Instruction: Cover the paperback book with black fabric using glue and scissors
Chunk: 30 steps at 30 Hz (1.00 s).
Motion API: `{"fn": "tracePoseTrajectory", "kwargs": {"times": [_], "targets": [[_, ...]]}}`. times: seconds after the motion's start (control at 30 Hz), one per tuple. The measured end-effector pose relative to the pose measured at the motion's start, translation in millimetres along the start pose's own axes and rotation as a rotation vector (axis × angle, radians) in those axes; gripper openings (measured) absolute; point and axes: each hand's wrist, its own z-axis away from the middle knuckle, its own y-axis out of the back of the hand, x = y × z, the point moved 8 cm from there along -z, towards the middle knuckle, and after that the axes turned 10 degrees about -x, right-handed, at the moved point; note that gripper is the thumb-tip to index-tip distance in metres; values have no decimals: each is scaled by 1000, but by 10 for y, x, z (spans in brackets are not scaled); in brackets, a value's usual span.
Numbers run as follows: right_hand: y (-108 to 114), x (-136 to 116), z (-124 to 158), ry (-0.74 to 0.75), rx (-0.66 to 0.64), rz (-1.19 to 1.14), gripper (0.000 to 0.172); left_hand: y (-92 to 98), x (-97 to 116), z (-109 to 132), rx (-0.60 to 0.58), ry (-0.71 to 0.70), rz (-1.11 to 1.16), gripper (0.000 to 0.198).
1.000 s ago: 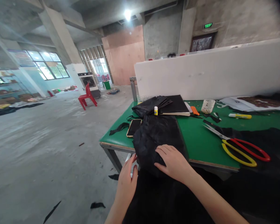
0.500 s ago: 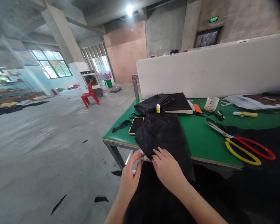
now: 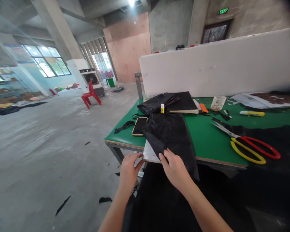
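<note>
A black sheet of thin material [image 3: 175, 135] lies over the near edge of the green table. My right hand [image 3: 176, 167] pinches its near-left corner and holds it folded back. Under that fold a white gridded sheet [image 3: 150, 153] shows, its near edge at the table's rim. My left hand [image 3: 130, 169] is closed at the near-left corner of the gridded sheet, thumb and fingertips on it. Just behind lie a phone [image 3: 140, 126] and a black strip [image 3: 124, 127]. A small yellow-and-white glue stick [image 3: 162, 108] stands upright at the far end of the black sheet.
Scissors with red and yellow handles [image 3: 250, 143] lie open on the green table [image 3: 203, 138] at right. Behind are an orange object [image 3: 203, 108], a clear plastic cup [image 3: 218, 103] and another glue stick [image 3: 252, 113]. A white panel [image 3: 207, 64] borders the far side.
My right hand has lifted and folded back the black sheet's corner, uncovering the white gridded sheet. My left hand has closed on that sheet's corner. The view has shifted slightly.
</note>
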Motion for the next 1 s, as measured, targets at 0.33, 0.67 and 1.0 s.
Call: {"fn": "tracePoseTrajectory", "kwargs": {"times": [0.33,0.67,1.0], "targets": [[-111,-110,22,93,-68,63,24,98,190,-31,49,-126,-136,18],[194,-95,-48,-83,-2,-14,32,276,516,-180,90,-427,-356,14],[170,-274,21,191,-237,-40,43,318,469,-188,138,-454,-273,10]]}}
